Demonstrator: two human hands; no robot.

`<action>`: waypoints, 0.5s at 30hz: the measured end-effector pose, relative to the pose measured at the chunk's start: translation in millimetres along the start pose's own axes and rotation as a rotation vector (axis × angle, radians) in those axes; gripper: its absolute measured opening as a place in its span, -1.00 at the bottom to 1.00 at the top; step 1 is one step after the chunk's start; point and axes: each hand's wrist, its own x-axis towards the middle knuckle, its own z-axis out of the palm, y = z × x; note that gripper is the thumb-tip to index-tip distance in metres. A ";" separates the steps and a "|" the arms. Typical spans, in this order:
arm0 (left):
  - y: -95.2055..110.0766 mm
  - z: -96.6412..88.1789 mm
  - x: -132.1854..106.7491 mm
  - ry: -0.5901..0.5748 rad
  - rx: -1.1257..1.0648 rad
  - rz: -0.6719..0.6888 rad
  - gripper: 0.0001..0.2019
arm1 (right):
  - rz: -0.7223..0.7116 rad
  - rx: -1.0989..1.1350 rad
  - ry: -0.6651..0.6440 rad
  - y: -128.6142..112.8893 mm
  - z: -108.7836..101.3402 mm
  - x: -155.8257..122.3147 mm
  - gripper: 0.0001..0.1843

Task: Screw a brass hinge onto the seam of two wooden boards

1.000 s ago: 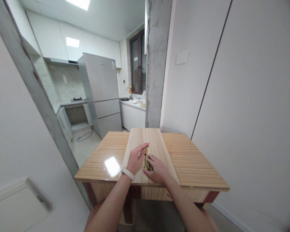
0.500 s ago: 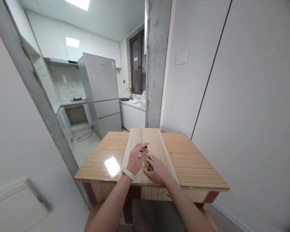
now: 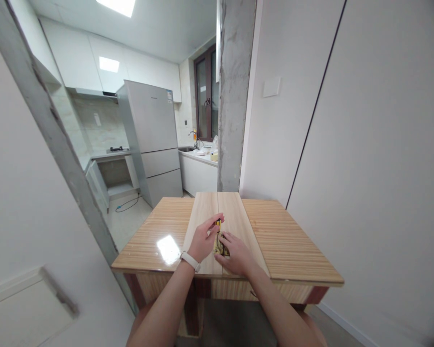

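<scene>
Over the middle of the table, my left hand (image 3: 203,242), with a white band on its wrist, has its thumb and fingers closed around a small yellow-and-black piece (image 3: 219,223). Just below it on the pale boards lies a small brass-yellow item with dark parts (image 3: 217,247); its exact kind is too small to make out. My right hand (image 3: 237,255) rests on that item from the right, fingers bent over it and hiding part of it. The yellow-and-black piece sits right at the item's far end; whether they touch I cannot tell.
Pale wooden boards (image 3: 206,207) run across the striped wooden table (image 3: 285,236). Beyond stand a grey fridge (image 3: 155,115), a sink counter (image 3: 198,173) and a concrete pillar (image 3: 235,106). A white wall (image 3: 365,144) rises on the right.
My left hand has tilted slightly, its wrist shifting a little left, and more of the yellow on the small piece shows. My right hand has stayed in place.
</scene>
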 end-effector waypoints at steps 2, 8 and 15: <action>-0.6 -1.4 -0.5 -0.006 -0.018 -0.016 -0.60 | 0.001 -0.001 0.001 0.5 0.0 0.0 -0.24; -6.2 -2.0 -0.5 0.048 -0.071 -0.056 -0.55 | 0.007 -0.001 -0.022 5.1 2.5 2.4 -0.14; -11.2 0.4 3.9 0.111 0.020 -0.047 -0.77 | 0.099 0.086 0.289 -1.3 -20.8 14.1 -0.43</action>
